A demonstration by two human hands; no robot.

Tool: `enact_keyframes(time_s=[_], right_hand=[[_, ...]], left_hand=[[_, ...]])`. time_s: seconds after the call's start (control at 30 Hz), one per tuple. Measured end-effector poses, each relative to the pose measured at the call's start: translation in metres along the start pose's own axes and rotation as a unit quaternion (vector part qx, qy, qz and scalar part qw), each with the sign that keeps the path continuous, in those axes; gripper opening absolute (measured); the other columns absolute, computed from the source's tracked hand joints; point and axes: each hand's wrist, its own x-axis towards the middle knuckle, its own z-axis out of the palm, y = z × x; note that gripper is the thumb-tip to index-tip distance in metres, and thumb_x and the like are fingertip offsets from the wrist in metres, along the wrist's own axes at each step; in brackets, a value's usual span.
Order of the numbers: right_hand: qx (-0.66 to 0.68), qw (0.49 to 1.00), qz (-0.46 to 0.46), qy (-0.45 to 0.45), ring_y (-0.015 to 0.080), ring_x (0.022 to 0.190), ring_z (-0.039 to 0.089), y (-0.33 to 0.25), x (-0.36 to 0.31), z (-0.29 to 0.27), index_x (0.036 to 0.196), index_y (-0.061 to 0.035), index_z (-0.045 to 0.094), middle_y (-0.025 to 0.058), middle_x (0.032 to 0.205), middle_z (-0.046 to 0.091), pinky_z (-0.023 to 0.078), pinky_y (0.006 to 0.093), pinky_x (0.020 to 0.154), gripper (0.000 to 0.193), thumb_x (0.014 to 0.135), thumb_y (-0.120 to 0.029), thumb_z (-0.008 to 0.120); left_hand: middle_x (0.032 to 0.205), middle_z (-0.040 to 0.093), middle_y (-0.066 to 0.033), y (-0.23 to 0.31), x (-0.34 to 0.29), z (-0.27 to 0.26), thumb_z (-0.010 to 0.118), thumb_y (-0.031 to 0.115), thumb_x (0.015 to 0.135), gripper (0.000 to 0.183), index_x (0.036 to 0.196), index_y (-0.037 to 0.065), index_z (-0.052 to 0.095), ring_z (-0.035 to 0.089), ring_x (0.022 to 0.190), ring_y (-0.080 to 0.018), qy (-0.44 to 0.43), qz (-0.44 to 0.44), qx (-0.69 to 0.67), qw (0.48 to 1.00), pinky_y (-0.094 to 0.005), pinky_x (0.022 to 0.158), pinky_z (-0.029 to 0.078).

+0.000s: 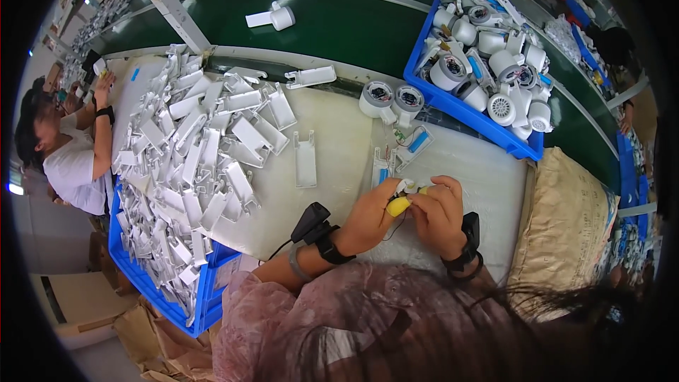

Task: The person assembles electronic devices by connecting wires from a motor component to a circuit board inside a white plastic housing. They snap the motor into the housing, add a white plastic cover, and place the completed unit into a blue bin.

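- At nine o'clock in our view, a person (pixel 74 170) is reaching out with one arm.
- Toward ten, white housings (pixel 201 134) are lying heaped.
- At five, our left hand (pixel 366 219) is pinching a small white part (pixel 406 186), half-hidden toward four.
- At four, our right hand (pixel 436 219) is bunching its fingers beside it; we cannot tell what they are gripping.
- At two, a blue crate (pixel 463 113) is holding round-headed white units (pixel 503 64).
- At three, a tan sack (pixel 566 216) is lying.

head-worn fisheye, downward on near hands (pixel 366 218)
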Motion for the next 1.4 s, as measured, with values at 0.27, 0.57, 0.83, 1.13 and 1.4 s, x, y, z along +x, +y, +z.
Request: enact_keyframes(time_s=[0.27, 0.57, 0.83, 1.13, 1.4], right_hand=[[0.022, 0.999, -0.014, 0.027, 0.0225, 0.069, 0.055, -0.001, -0.005, 0.003, 0.091, -0.0023, 0.064, 0.0078, 0.083, 0.052, 0.051, 0.0463, 0.084, 0.031, 0.064, 0.011, 0.071], [0.019, 0.999, 0.003, 0.039, 0.0223, 0.067, 0.054, -0.004, -0.005, 0.004, 0.091, -0.0025, 0.064, 0.0077, 0.08, 0.051, 0.05, 0.0474, 0.086, 0.03, 0.065, 0.013, 0.07], [0.02, 0.998, 0.04, 0.042, 0.0246, 0.075, 0.055, -0.006, 0.003, 0.007, 0.088, -0.0051, 0.065, 0.0069, 0.078, 0.054, 0.051, 0.0396, 0.082, 0.022, 0.069, 0.003, 0.074], [0.382, 0.879, 0.262, -0.111, 0.0243, 0.116, 0.05, 0.02, 0.0, -0.012, 0.136, -0.0052, 0.04, 0.0135, 0.127, 0.049, 0.037, 0.037, 0.101, 0.07, 0.079, -0.025, 0.074], [0.17, 0.956, 0.218, -0.097, 0.0242, 0.109, 0.056, 0.026, 0.001, -0.01, 0.136, -0.005, 0.039, 0.0129, 0.122, 0.053, 0.045, 0.0342, 0.091, 0.078, 0.072, -0.018, 0.082]], left_hand=[[0.09, 0.057, -0.0095, -0.004, -0.003, 0.002, 0.049, 0.011, 0.096, 0.023, 0.116, 0.001, 0.051, 0.056, 0.074, -0.0156, 0.002, 0.041, -0.041, 0.998, -0.0278, 0.064, 0.046], [0.094, 0.057, -0.0194, 0.004, -0.002, -0.001, 0.05, 0.003, 0.088, 0.028, 0.117, 0.001, 0.05, 0.059, 0.082, -0.0356, 0.004, 0.033, -0.037, 0.999, -0.0372, 0.07, 0.048], [0.076, 0.057, -0.0106, 0.003, 0.003, -0.009, 0.043, 0.005, 0.093, 0.019, 0.11, 0.002, 0.051, 0.058, 0.064, -0.0206, 0.0, 0.045, -0.022, 0.999, -0.0321, 0.058, 0.045], [0.086, 0.061, -0.0094, 0.017, 0.015, -0.024, 0.036, 0.03, 0.102, 0.035, 0.119, 0.002, 0.048, 0.06, 0.06, -0.0161, -0.046, -0.068, -0.333, 0.939, -0.029, 0.052, 0.052], [0.089, 0.063, -0.0099, 0.012, 0.035, -0.05, 0.045, 0.024, 0.1, 0.029, 0.121, 0.005, 0.047, 0.061, 0.058, -0.0174, -0.035, -0.086, -0.256, 0.962, -0.0305, 0.049, 0.052]])
